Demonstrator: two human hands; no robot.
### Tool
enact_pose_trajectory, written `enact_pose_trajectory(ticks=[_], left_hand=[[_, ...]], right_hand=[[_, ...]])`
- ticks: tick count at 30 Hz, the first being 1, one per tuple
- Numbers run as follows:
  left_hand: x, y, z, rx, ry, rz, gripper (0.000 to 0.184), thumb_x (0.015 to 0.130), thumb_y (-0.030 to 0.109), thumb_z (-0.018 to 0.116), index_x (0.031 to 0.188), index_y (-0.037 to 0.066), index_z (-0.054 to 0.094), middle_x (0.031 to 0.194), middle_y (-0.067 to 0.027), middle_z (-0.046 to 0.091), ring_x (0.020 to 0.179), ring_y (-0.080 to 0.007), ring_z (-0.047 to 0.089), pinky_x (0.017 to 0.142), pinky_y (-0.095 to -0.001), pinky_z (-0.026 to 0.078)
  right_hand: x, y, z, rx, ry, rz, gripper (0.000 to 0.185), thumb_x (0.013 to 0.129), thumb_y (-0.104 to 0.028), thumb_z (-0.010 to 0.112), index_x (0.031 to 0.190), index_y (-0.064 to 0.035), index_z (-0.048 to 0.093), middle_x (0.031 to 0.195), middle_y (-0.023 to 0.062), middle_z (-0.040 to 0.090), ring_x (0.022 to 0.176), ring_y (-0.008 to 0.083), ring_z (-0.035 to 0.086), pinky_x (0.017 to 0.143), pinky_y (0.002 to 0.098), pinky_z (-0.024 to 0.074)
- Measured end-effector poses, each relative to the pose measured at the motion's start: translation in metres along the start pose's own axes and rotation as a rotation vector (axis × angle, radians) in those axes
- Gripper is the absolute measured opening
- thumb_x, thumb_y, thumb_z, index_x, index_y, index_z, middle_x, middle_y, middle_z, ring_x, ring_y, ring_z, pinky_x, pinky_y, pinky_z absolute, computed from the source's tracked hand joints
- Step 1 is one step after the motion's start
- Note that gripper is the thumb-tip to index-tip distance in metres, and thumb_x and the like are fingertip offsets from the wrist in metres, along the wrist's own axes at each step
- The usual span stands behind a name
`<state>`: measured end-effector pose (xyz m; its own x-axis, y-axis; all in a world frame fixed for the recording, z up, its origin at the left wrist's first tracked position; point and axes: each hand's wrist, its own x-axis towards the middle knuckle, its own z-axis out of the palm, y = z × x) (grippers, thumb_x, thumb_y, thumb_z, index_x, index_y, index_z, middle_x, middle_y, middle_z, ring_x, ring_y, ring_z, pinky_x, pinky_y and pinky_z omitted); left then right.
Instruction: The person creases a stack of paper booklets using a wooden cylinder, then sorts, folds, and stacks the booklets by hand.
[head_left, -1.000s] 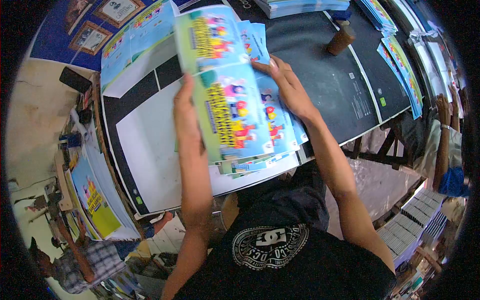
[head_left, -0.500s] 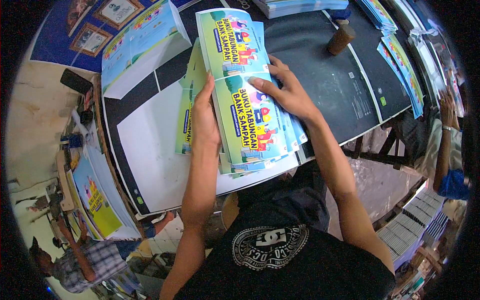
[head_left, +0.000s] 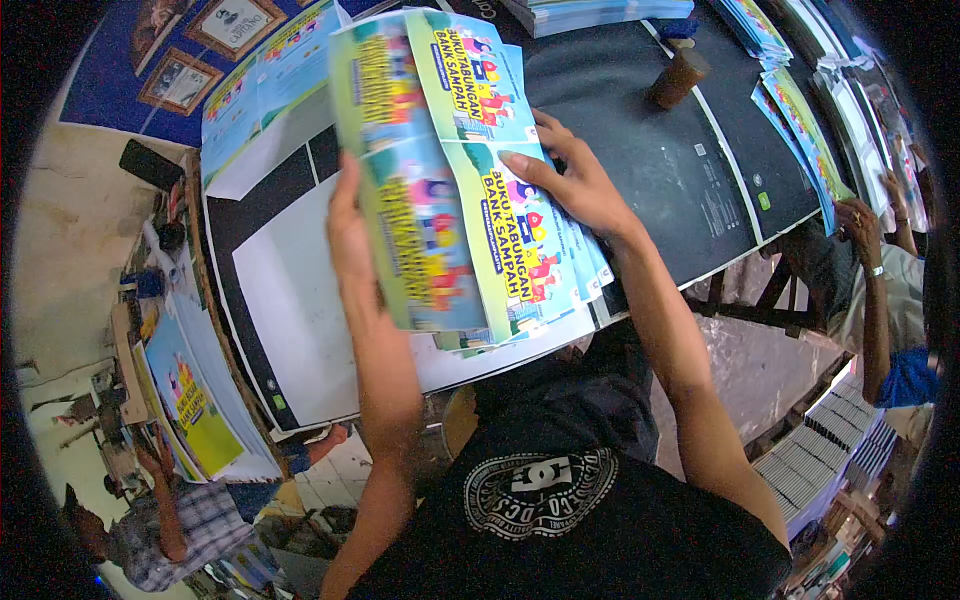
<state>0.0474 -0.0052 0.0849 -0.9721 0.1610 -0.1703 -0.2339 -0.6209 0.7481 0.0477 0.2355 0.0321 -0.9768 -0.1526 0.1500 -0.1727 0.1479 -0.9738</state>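
Observation:
A printed cover sheet (head_left: 405,210), blurred by motion and bearing two "Buku Tabungan Bank Sampah" designs, is in my left hand (head_left: 352,240). I grip it along its left edge; most of those fingers are hidden behind it. To its right lies a stack of matching cover sheets (head_left: 515,225), fanned out along its right side. My right hand (head_left: 585,185) clasps that stack at the right edge, thumb lying on the top sheet and fingers curled by the side. Whether the two printed parts join at the middle, I cannot tell.
The black-and-white table (head_left: 300,330) carries a large printed sheet (head_left: 265,100) at back left. A brown cylinder (head_left: 680,80) stands at back right, near more printed sheets (head_left: 800,140). Co-workers (head_left: 185,530) are at both sides. Booklet stacks (head_left: 825,430) sit lower right.
My left hand has moved left with a cover sheet, exposing more of the matching one beneath or beside it. My right hand has barely moved. The right co-worker's hand has come nearer the table.

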Motion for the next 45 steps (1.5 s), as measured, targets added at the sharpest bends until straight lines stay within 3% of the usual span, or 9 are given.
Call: enact_pose_trajectory(ticks=[5, 10, 15, 17, 33, 36, 39, 40, 45], left_hand=[[-0.003, 0.025, -0.016, 0.019, 0.134, 0.157, 0.047, 0.104, 0.040, 0.045, 0.132, 0.004, 0.052, 0.111, -0.0148, 0.069, 0.089, -0.0235, 0.072, 0.075, -0.0403, 0.062], [0.000, 0.007, -0.003, 0.229, 0.182, 0.181, 0.042, 0.105, 0.038, 0.048, 0.123, 0.002, 0.061, 0.104, -0.0096, 0.070, 0.086, -0.0155, 0.068, 0.075, -0.0306, 0.055], [0.004, -0.035, 0.008, 0.536, 0.107, 0.113, 0.044, 0.105, 0.037, 0.049, 0.119, -0.002, 0.066, 0.101, -0.0069, 0.071, 0.084, -0.0100, 0.066, 0.071, -0.0246, 0.052], [0.002, -0.039, 0.018, 0.292, 0.039, 0.032, 0.045, 0.104, 0.037, 0.049, 0.122, -0.001, 0.064, 0.103, -0.0079, 0.071, 0.086, -0.0109, 0.068, 0.071, -0.0229, 0.053], [0.005, -0.023, 0.007, 0.114, 0.080, -0.079, 0.045, 0.105, 0.037, 0.046, 0.132, 0.003, 0.056, 0.112, -0.0122, 0.070, 0.092, -0.0204, 0.071, 0.075, -0.0307, 0.058], [0.004, 0.003, -0.005, 0.074, 0.110, 0.095, 0.047, 0.102, 0.039, 0.049, 0.129, 0.002, 0.056, 0.108, -0.0141, 0.070, 0.084, -0.0206, 0.072, 0.071, -0.0336, 0.061], [0.002, 0.029, -0.033, 0.046, 0.090, 0.157, 0.046, 0.105, 0.039, 0.043, 0.132, 0.003, 0.053, 0.116, -0.0143, 0.068, 0.093, -0.0233, 0.072, 0.078, -0.0360, 0.060], [0.002, 0.031, -0.037, 0.042, 0.094, 0.168, 0.046, 0.105, 0.038, 0.043, 0.133, 0.003, 0.052, 0.115, -0.0143, 0.068, 0.093, -0.0232, 0.072, 0.078, -0.0361, 0.060], [0.004, 0.021, -0.026, 0.096, 0.163, 0.206, 0.045, 0.105, 0.036, 0.045, 0.132, 0.001, 0.054, 0.111, -0.0137, 0.069, 0.092, -0.0219, 0.072, 0.079, -0.0364, 0.060]], right_hand=[[0.000, 0.009, 0.008, -0.126, 0.039, -0.049, 0.054, 0.093, -0.037, 0.068, 0.130, 0.0007, 0.063, 0.151, 0.0263, 0.039, 0.132, 0.0379, 0.048, 0.110, 0.0419, 0.0381], [-0.001, -0.007, 0.008, -0.324, 0.009, -0.010, 0.053, 0.096, -0.036, 0.064, 0.132, 0.0030, 0.060, 0.153, 0.0273, 0.037, 0.142, 0.0370, 0.037, 0.114, 0.0459, 0.0329], [0.000, 0.006, 0.006, 0.002, 0.063, 0.072, 0.052, 0.096, -0.046, 0.059, 0.124, -0.0024, 0.068, 0.151, 0.0274, 0.039, 0.141, 0.0410, 0.032, 0.117, 0.0487, 0.0236], [-0.002, 0.004, 0.007, -0.138, 0.025, 0.067, 0.053, 0.095, -0.048, 0.061, 0.120, -0.0026, 0.070, 0.151, 0.0278, 0.039, 0.141, 0.0416, 0.032, 0.118, 0.0492, 0.0222], [0.000, 0.004, 0.002, -0.034, -0.021, 0.037, 0.049, 0.091, -0.046, 0.068, 0.118, -0.0054, 0.071, 0.151, 0.0252, 0.039, 0.141, 0.0397, 0.032, 0.117, 0.0486, 0.0236], [0.001, 0.008, 0.001, -0.004, -0.050, 0.051, 0.053, 0.089, -0.038, 0.071, 0.131, -0.0064, 0.063, 0.148, 0.0264, 0.043, 0.135, 0.0391, 0.042, 0.115, 0.0473, 0.0285], [0.000, 0.004, 0.007, -0.215, 0.075, -0.079, 0.066, 0.089, -0.023, 0.074, 0.142, 0.0044, 0.047, 0.142, 0.0203, 0.050, 0.123, 0.0289, 0.056, 0.104, 0.0380, 0.0443], [-0.001, -0.003, 0.011, -0.163, 0.141, -0.101, 0.076, 0.088, -0.018, 0.074, 0.152, -0.0019, 0.035, 0.142, 0.0246, 0.050, 0.126, 0.0282, 0.055, 0.106, 0.0390, 0.0427], [-0.003, -0.002, 0.007, -0.449, 0.035, -0.137, 0.051, 0.094, -0.024, 0.066, 0.142, -0.0081, 0.054, 0.144, 0.0283, 0.045, 0.132, 0.0343, 0.049, 0.110, 0.0436, 0.0374]])
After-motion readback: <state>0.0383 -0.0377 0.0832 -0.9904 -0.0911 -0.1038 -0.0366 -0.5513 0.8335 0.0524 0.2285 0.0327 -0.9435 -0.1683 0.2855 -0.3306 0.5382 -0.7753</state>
